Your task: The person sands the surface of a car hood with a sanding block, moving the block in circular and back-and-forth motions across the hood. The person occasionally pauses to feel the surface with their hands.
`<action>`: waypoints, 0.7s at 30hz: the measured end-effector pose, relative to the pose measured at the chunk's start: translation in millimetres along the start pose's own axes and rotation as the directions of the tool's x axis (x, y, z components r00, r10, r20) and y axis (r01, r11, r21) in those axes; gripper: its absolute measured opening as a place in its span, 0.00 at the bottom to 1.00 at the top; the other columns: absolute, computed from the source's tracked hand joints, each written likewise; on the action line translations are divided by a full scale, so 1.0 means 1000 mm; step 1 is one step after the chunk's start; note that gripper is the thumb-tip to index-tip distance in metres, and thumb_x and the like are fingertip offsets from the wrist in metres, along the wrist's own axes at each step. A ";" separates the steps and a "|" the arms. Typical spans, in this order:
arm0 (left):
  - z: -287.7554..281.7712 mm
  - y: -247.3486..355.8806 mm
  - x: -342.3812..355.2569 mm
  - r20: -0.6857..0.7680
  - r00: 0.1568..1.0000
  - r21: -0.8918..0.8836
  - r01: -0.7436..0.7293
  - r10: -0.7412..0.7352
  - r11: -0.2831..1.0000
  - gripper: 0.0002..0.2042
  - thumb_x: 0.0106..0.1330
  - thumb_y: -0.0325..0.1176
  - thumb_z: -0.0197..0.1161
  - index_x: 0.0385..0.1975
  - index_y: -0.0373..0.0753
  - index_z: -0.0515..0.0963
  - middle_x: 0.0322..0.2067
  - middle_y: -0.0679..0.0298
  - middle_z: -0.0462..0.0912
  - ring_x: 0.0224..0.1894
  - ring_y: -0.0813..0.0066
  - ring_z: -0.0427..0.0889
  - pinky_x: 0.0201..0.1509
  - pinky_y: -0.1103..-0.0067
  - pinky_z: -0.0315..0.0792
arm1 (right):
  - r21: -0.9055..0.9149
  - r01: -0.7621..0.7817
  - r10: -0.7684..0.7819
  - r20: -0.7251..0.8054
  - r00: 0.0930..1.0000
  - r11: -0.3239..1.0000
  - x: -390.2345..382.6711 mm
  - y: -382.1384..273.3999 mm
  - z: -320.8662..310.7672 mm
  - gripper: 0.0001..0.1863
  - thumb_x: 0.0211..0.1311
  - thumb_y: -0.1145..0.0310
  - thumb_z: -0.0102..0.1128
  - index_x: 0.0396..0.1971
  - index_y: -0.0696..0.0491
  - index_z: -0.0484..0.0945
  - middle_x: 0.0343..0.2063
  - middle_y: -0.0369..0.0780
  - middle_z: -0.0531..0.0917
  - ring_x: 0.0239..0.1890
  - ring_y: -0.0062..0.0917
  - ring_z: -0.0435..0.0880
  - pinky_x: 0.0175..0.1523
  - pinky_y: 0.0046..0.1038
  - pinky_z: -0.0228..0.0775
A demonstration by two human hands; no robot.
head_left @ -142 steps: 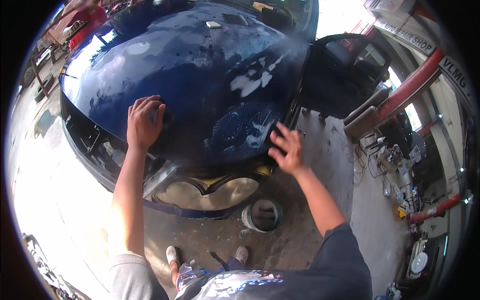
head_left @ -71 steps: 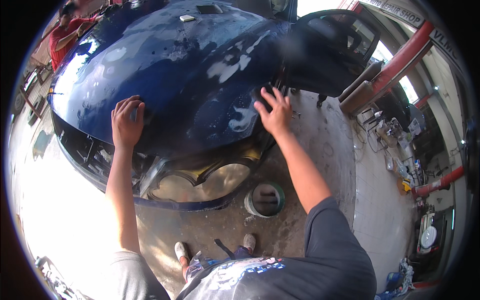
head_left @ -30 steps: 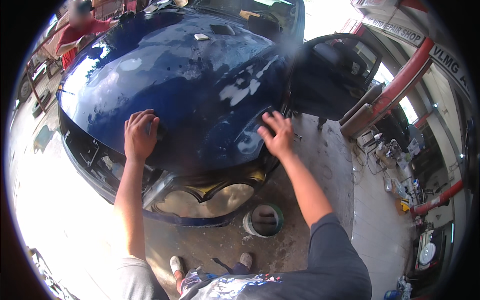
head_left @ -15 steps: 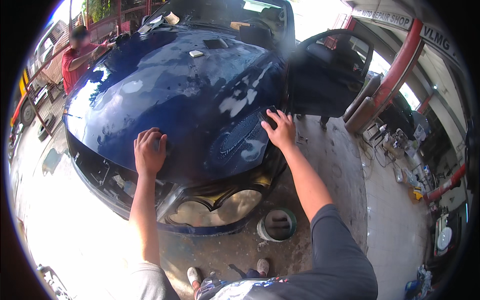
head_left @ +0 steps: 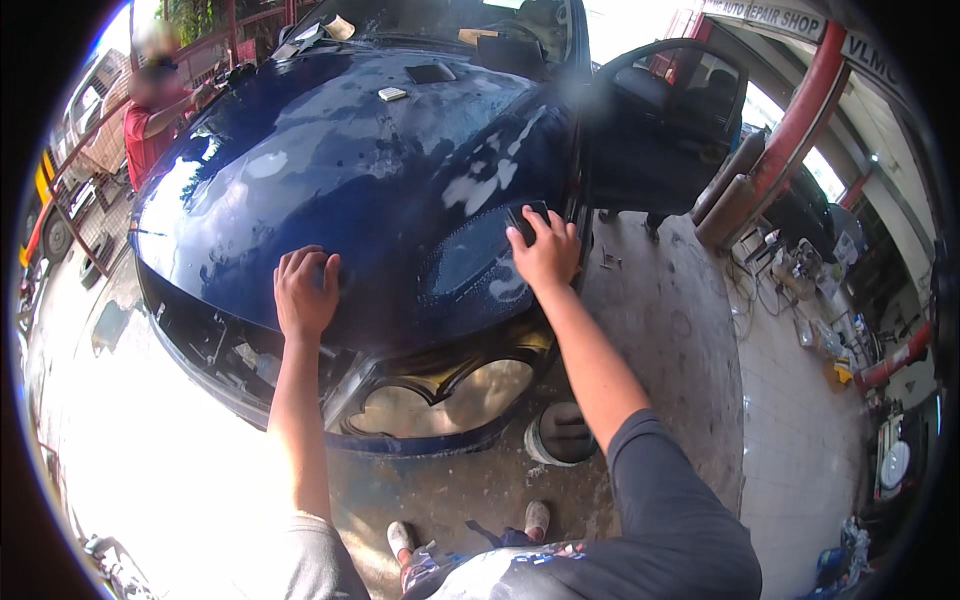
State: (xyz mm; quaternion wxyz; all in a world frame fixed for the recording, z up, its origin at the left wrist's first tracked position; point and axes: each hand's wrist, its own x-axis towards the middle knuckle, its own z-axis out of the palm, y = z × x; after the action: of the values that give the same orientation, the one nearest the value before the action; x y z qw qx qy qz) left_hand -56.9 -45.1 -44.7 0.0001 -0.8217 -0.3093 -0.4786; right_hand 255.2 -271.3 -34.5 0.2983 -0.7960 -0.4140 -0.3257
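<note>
The dark blue car hood [head_left: 370, 200] spreads out in front of me, with dull grey and pale sanded patches on it. My left hand [head_left: 306, 295] rests on its front part, fingers laid over the paint and holding nothing. Near the hood's right edge, my right hand [head_left: 547, 250] presses a dark piece of sandpaper [head_left: 525, 214] against the surface; the palm hides part of it. Beside that hand lies a wet, greyish patch [head_left: 462, 256] with suds along its border. Farther up the hood sit a small white block [head_left: 392, 94] and a dark sheet [head_left: 430, 73].
A bucket [head_left: 535, 446] of dark water stands on the floor below the headlight [head_left: 450, 405]. The car's right-hand door [head_left: 660, 130] hangs open. Another person [head_left: 150, 120] in red is at the hood's far left. Tools and clutter [head_left: 800, 270] line the right side.
My right hand has slid slightly left and up with the sandpaper. Suds in the patch's middle have been wiped toward its edges. The left hand stays on the hood.
</note>
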 end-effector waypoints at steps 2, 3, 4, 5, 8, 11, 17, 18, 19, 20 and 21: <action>0.000 0.000 0.001 -0.030 0.999 -0.010 -0.033 0.033 0.999 0.06 0.72 0.35 0.72 0.38 0.39 0.89 0.48 0.64 0.92 0.54 0.59 0.87 0.59 0.65 0.76 | 0.093 0.037 -0.043 0.071 0.997 0.995 -0.006 -0.055 -0.019 0.24 0.61 0.49 0.77 0.56 0.40 0.91 0.59 0.45 0.86 0.50 0.43 0.82 0.56 0.46 0.76; 0.000 -0.001 0.001 -0.044 0.999 -0.032 -0.024 0.022 0.999 0.06 0.72 0.34 0.72 0.38 0.39 0.89 0.47 0.64 0.92 0.54 0.59 0.87 0.59 0.65 0.76 | 0.192 0.164 -0.183 0.087 0.979 0.968 -0.026 -0.075 -0.030 0.24 0.61 0.49 0.77 0.56 0.40 0.91 0.60 0.45 0.86 0.50 0.42 0.81 0.56 0.46 0.76; 0.000 -0.001 0.000 -0.057 0.998 -0.055 -0.031 0.028 0.998 0.06 0.73 0.34 0.71 0.38 0.39 0.89 0.47 0.64 0.92 0.54 0.59 0.87 0.58 0.65 0.76 | 0.231 0.243 -0.268 0.085 0.960 0.942 -0.056 -0.083 -0.035 0.24 0.60 0.49 0.78 0.56 0.39 0.91 0.61 0.44 0.85 0.50 0.41 0.82 0.56 0.45 0.75; 0.000 -0.002 0.000 -0.059 0.998 -0.070 -0.014 0.010 0.997 0.06 0.73 0.34 0.71 0.38 0.39 0.89 0.47 0.64 0.92 0.54 0.59 0.87 0.58 0.65 0.76 | 0.287 0.305 -0.349 0.118 0.930 0.908 -0.076 -0.086 -0.038 0.25 0.59 0.49 0.79 0.56 0.39 0.91 0.62 0.44 0.85 0.49 0.40 0.82 0.56 0.44 0.75; 0.000 -0.005 0.000 -0.086 0.996 -0.103 -0.044 0.035 0.994 0.06 0.73 0.33 0.71 0.37 0.38 0.88 0.45 0.63 0.92 0.53 0.59 0.88 0.57 0.66 0.77 | 0.258 0.291 -0.299 -0.009 0.954 0.921 -0.064 -0.035 -0.032 0.25 0.60 0.48 0.78 0.55 0.40 0.91 0.62 0.44 0.85 0.48 0.41 0.82 0.57 0.45 0.73; 0.000 -0.007 -0.001 -0.091 0.996 -0.124 -0.026 0.014 0.992 0.06 0.73 0.33 0.72 0.36 0.38 0.88 0.44 0.62 0.92 0.51 0.58 0.88 0.57 0.66 0.77 | 0.151 0.063 -0.049 -0.094 0.994 0.987 -0.034 0.035 0.007 0.22 0.66 0.49 0.74 0.56 0.43 0.90 0.58 0.47 0.88 0.54 0.48 0.84 0.62 0.49 0.75; 0.001 -0.009 -0.002 -0.093 0.996 -0.146 -0.022 0.009 0.989 0.07 0.73 0.33 0.72 0.36 0.36 0.88 0.43 0.60 0.92 0.50 0.56 0.88 0.56 0.65 0.78 | 0.266 0.356 -0.382 0.050 0.923 0.896 -0.027 0.026 -0.011 0.23 0.63 0.49 0.77 0.56 0.39 0.92 0.61 0.44 0.87 0.52 0.43 0.84 0.61 0.45 0.77; 0.001 -0.009 -0.001 -0.107 0.994 -0.159 -0.021 0.004 0.987 0.08 0.73 0.34 0.73 0.36 0.37 0.88 0.43 0.61 0.92 0.50 0.57 0.88 0.55 0.65 0.77 | 0.259 0.344 -0.362 0.023 0.932 0.902 -0.014 0.039 -0.005 0.22 0.63 0.49 0.77 0.56 0.39 0.92 0.60 0.44 0.87 0.52 0.43 0.84 0.60 0.46 0.77; 0.000 -0.008 -0.001 -0.101 0.995 -0.144 -0.019 0.004 0.989 0.08 0.73 0.34 0.73 0.36 0.37 0.88 0.43 0.61 0.92 0.50 0.57 0.88 0.56 0.65 0.78 | 0.262 0.365 -0.371 -0.028 0.928 0.893 0.000 0.046 0.000 0.22 0.63 0.49 0.77 0.56 0.39 0.91 0.60 0.44 0.87 0.51 0.43 0.84 0.60 0.46 0.77; 0.001 -0.008 0.000 -0.093 0.996 -0.144 -0.011 -0.002 0.990 0.08 0.73 0.34 0.73 0.36 0.37 0.88 0.43 0.61 0.92 0.50 0.57 0.88 0.56 0.65 0.78 | 0.193 0.265 -0.275 0.026 0.961 0.945 0.007 0.048 0.004 0.22 0.65 0.50 0.76 0.57 0.41 0.91 0.61 0.46 0.87 0.53 0.45 0.84 0.62 0.45 0.75; 0.001 -0.008 0.000 -0.095 0.995 -0.149 -0.009 -0.005 0.989 0.08 0.73 0.34 0.73 0.36 0.37 0.88 0.43 0.61 0.92 0.50 0.57 0.88 0.56 0.65 0.78 | 0.154 0.158 -0.160 0.003 0.987 0.975 0.011 0.048 0.005 0.23 0.67 0.52 0.75 0.58 0.44 0.90 0.61 0.47 0.87 0.55 0.47 0.84 0.64 0.44 0.73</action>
State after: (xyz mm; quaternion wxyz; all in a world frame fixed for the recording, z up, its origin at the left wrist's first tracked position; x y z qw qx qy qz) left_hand -60.2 -38.3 -47.1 -0.0462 -0.7960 -0.2712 -0.5392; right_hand 302.4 -286.0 -39.2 0.3284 -0.7373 -0.5026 -0.3097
